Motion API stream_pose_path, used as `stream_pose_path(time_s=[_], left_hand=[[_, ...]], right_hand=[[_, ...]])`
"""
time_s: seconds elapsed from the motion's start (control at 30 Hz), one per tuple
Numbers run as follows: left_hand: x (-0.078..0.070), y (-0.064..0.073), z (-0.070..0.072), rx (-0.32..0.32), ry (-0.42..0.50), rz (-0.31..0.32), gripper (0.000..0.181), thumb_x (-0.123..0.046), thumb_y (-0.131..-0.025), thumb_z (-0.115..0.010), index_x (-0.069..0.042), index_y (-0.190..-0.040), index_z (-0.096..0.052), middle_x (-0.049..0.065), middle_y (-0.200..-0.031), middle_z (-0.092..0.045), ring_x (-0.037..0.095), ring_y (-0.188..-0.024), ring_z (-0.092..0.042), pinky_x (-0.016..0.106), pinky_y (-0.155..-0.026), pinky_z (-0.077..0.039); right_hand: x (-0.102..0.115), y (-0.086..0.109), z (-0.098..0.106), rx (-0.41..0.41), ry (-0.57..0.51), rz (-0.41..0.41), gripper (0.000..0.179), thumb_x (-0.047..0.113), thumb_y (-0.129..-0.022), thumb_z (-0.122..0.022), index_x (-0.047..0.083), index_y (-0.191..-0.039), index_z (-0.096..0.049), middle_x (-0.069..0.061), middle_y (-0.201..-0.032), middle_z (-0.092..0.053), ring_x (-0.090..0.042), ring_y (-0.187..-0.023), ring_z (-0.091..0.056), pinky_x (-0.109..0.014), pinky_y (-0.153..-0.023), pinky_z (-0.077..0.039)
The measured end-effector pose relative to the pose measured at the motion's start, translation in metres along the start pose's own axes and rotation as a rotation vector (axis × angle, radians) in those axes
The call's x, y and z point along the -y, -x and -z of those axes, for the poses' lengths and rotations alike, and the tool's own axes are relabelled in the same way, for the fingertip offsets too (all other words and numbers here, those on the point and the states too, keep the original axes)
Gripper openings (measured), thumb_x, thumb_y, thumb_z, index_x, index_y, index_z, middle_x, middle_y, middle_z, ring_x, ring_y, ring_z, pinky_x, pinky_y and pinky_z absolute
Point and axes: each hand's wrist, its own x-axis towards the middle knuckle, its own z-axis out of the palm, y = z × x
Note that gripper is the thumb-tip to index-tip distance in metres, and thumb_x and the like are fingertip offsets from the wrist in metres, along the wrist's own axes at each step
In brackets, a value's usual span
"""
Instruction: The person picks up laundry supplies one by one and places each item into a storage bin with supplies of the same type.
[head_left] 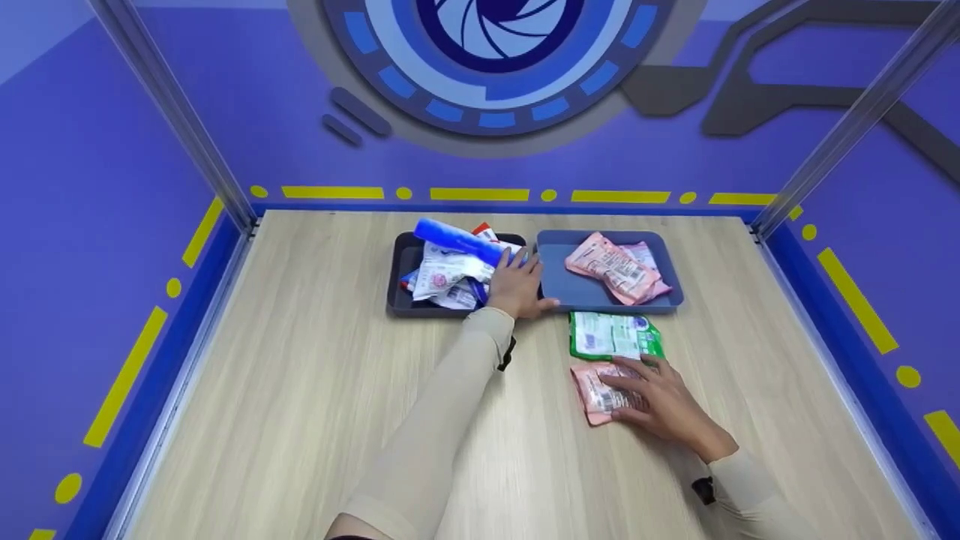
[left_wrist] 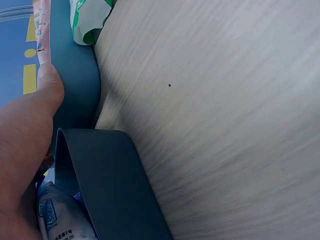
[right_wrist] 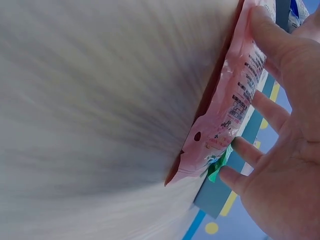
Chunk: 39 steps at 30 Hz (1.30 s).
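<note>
My left hand [head_left: 516,286] lies over the right end of the black tray [head_left: 397,307], its fingertips at the end of a blue tube-shaped packet [head_left: 454,238]. Its thumb points out toward the grey-blue tray [head_left: 551,300]; in the left wrist view the other fingers are mostly hidden. White packets [head_left: 439,274] fill the black tray under the blue one. With fingers spread, my right hand [head_left: 664,397] touches a pink packet [right_wrist: 230,105] lying flat on the table. Just beyond that packet lies a green-and-white packet [head_left: 611,335], close to the front of the grey-blue tray.
Pink packets [head_left: 611,266] lie overlapped in the right part of the grey-blue tray. Both trays stand side by side near the back wall [head_left: 480,172] of the wooden table [head_left: 315,375]. Blue-purple panels [head_left: 97,225] rise on the left and right.
</note>
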Motion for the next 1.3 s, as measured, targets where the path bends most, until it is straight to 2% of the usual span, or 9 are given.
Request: stream_pose_path(time_s=[0.3, 0.77, 1.07, 1.3], left_hand=[[0.0011, -0.0012, -0.0017, -0.007, -0.016, -0.001, 0.097, -0.081, -0.092, -0.041, -0.017, -0.164, -0.029, -0.003, -0.170, -0.023, 0.023, -0.159, -0.008, 0.047, -0.128, 0.003], [-0.0008, 0.0014, 0.0014, 0.012, 0.001, 0.009, 0.094, -0.078, -0.095, -0.041, -0.017, -0.165, -0.027, -0.003, -0.171, -0.020, 0.023, -0.159, -0.006, 0.047, -0.128, 0.006], [-0.0008, 0.0013, 0.0030, 0.017, 0.001, 0.005, 0.095, -0.079, -0.094, -0.041, -0.017, -0.164, -0.027, -0.002, -0.171, -0.019, 0.023, -0.159, -0.004, 0.047, -0.127, 0.007], [0.0002, -0.0010, -0.0007, 0.010, 0.002, 0.004, 0.097, -0.081, -0.093, -0.041, -0.017, -0.164, -0.028, -0.003, -0.171, -0.021, 0.023, -0.159, -0.004, 0.047, -0.127, 0.007]], right_hand=[[0.0007, 0.0020, 0.0007, 0.014, -0.021, -0.017, 0.059, 0.045, -0.086, -0.082, 0.032, -0.141, -0.065, -0.005, -0.158, -0.047, -0.050, -0.145, -0.031, -0.077, -0.111, -0.023], [0.0010, 0.0033, 0.0004, 0.010, 0.022, -0.005, 0.062, 0.045, -0.085, -0.083, 0.030, -0.142, -0.064, -0.007, -0.156, -0.049, -0.050, -0.143, -0.035, -0.077, -0.109, -0.027], [0.0015, 0.0051, -0.0004, 0.012, 0.007, -0.005, 0.066, 0.048, -0.083, -0.083, 0.029, -0.144, -0.063, -0.007, -0.157, -0.048, -0.051, -0.144, -0.034, -0.078, -0.109, -0.025], [0.0015, 0.0068, -0.0037, 0.026, -0.001, -0.028, 0.067, 0.048, -0.084, -0.083, 0.032, -0.145, -0.061, -0.005, -0.158, -0.047, -0.050, -0.145, -0.031, -0.078, -0.111, -0.022]])
